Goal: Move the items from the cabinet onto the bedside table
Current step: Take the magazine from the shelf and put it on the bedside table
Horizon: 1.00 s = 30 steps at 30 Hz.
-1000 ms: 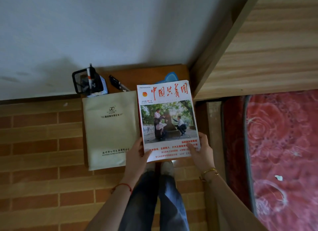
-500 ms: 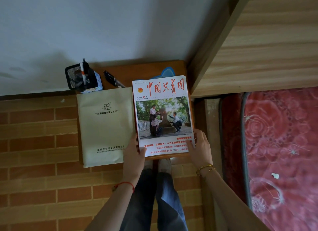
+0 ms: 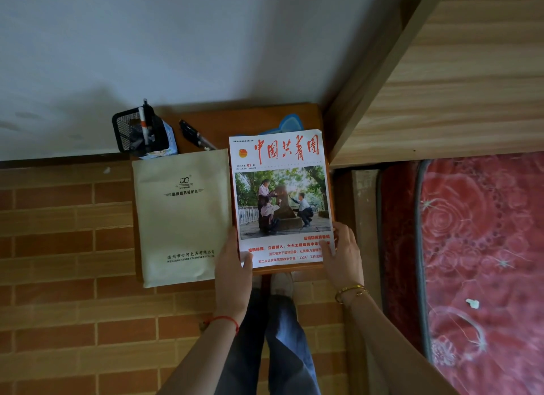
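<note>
On the small brown wooden bench point(image 3: 250, 121): one white magazine with red title lettering and a cover photograph point(image 3: 281, 197), lying flat, right portion. Left hand point(image 3: 232, 272) pinches its near-left corner; right hand point(image 3: 344, 256) pinches its near-right corner. Left of the magazine, touching: cream paper document bag point(image 3: 181, 218). Beyond that bag: black mesh pen holder point(image 3: 141, 131), black pens point(image 3: 195, 135).

Magazine point(image 3: 279, 200) — white with red lettering; envelope point(image 3: 182, 218) beige; bedcover point(image 3: 482, 265) — red, floral swirls.
</note>
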Each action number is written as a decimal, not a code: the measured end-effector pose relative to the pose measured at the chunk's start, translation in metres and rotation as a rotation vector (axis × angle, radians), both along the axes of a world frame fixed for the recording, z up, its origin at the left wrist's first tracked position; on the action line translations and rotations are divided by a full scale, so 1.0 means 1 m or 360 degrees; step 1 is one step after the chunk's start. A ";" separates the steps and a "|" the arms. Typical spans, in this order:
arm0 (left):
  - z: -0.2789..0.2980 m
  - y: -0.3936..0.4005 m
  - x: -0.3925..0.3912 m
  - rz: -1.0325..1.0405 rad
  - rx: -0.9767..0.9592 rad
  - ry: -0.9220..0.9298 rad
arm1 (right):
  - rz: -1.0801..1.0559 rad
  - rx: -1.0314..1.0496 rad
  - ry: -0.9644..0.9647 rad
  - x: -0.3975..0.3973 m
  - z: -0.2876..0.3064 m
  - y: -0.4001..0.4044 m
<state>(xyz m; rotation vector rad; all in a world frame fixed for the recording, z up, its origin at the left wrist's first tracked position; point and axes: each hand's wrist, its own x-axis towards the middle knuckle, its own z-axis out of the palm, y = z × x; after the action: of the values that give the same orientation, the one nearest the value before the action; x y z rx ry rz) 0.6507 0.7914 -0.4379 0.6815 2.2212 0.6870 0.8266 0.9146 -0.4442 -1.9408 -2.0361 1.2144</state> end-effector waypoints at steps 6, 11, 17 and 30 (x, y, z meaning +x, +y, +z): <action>0.004 -0.004 0.007 0.0060 -0.0098 0.0084 | 0.0065 0.0051 -0.0130 -0.001 0.006 0.000; 0.034 -0.004 0.008 0.0031 -0.0136 0.0103 | 0.0135 0.0099 -0.0240 -0.001 0.032 0.005; 0.104 -0.006 -0.016 -0.0312 -0.0080 0.0330 | 0.0370 0.0336 -0.0171 -0.003 0.102 0.010; 0.325 -0.066 -0.044 -0.0667 0.0341 0.0761 | 0.0583 0.0773 0.0063 0.020 0.312 -0.040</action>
<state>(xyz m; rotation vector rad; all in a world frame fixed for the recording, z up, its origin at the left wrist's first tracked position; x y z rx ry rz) 0.6067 0.7254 -0.1130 1.4999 2.3195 0.5919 0.8470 0.8748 -0.1326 -1.3570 -2.4453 0.6926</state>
